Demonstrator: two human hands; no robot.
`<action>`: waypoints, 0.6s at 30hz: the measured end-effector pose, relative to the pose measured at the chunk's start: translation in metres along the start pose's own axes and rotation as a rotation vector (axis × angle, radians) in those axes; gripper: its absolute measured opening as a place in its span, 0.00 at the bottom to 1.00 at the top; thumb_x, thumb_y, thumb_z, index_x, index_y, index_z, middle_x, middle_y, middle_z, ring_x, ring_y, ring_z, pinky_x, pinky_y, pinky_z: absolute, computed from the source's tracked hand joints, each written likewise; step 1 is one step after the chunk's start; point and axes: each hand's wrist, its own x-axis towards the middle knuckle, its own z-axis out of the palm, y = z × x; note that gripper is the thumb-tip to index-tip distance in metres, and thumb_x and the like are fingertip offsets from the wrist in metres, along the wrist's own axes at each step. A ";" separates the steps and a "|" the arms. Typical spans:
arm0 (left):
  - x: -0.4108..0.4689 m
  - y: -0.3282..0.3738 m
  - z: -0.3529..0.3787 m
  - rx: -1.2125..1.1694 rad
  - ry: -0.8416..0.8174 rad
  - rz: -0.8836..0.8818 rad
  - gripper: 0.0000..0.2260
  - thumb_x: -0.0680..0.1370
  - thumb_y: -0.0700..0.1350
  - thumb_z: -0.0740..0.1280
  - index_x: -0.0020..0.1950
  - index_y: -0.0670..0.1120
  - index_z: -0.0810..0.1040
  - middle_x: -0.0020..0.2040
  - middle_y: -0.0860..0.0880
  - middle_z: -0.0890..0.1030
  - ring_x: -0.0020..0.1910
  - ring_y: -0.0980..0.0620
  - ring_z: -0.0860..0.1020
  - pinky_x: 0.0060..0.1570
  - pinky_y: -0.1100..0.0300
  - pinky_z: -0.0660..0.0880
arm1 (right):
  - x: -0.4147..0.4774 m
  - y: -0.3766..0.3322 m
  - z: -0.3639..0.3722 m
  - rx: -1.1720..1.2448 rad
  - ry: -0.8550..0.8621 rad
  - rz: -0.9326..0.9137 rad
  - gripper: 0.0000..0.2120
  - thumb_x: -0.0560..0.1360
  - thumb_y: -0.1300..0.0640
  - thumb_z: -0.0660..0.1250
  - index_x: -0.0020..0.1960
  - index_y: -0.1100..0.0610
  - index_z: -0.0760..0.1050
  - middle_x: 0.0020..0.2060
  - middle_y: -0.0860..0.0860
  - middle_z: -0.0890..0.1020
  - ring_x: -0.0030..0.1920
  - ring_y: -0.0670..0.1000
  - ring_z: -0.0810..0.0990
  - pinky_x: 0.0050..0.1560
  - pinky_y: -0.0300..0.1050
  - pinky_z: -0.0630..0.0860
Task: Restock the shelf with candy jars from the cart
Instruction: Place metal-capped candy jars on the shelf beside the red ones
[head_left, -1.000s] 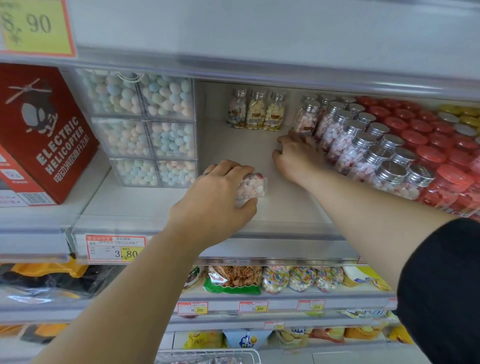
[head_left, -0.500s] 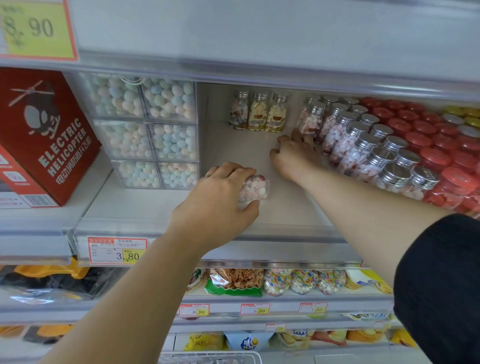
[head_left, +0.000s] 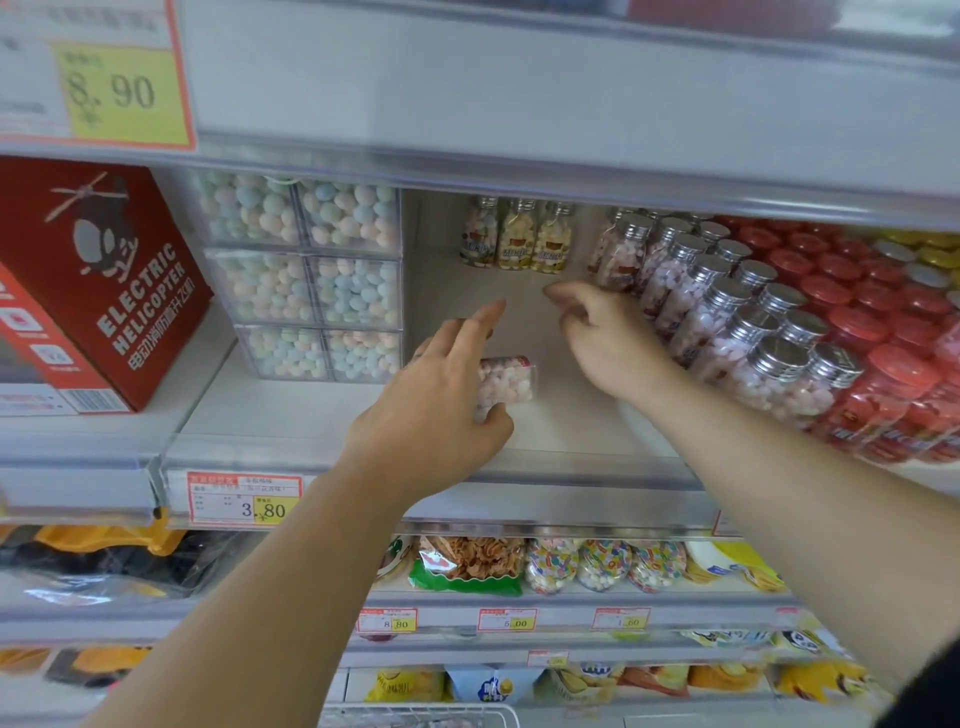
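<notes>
Candy jar (head_left: 505, 383) lies on its side low over the bare shelf (head_left: 561, 426), pinched between the thumb and fingers of the left hand (head_left: 436, 410), index finger stretched forward. Nearby, the right hand (head_left: 610, 340) hovers beside the silver-capped jars (head_left: 727, 332), fingers loosely curled, holding nothing.

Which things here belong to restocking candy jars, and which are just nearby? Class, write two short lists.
Job: jar in left hand; right hand; silver-lidded jars; shelf.
Nearby: helicopter box; clear boxes; red-lidded jars; snack bag.
</notes>
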 end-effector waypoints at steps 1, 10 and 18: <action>-0.001 0.000 0.000 -0.022 0.003 0.002 0.39 0.74 0.45 0.66 0.79 0.58 0.47 0.71 0.52 0.65 0.70 0.50 0.67 0.63 0.45 0.73 | -0.011 -0.008 -0.006 0.158 -0.080 0.015 0.18 0.79 0.65 0.60 0.67 0.55 0.75 0.60 0.49 0.80 0.63 0.48 0.77 0.65 0.39 0.69; -0.002 0.001 -0.002 -0.079 0.007 -0.018 0.39 0.75 0.46 0.67 0.80 0.56 0.49 0.71 0.51 0.66 0.66 0.51 0.71 0.60 0.51 0.74 | -0.036 -0.056 -0.023 -0.225 -0.432 -0.187 0.21 0.72 0.49 0.74 0.63 0.52 0.78 0.57 0.48 0.83 0.55 0.49 0.79 0.56 0.44 0.75; 0.002 -0.001 0.000 -0.005 -0.054 -0.091 0.34 0.78 0.51 0.66 0.79 0.57 0.53 0.72 0.53 0.68 0.60 0.54 0.76 0.61 0.47 0.76 | -0.021 -0.012 -0.008 -0.058 0.063 0.170 0.22 0.70 0.54 0.75 0.62 0.55 0.76 0.54 0.50 0.81 0.55 0.53 0.79 0.55 0.46 0.76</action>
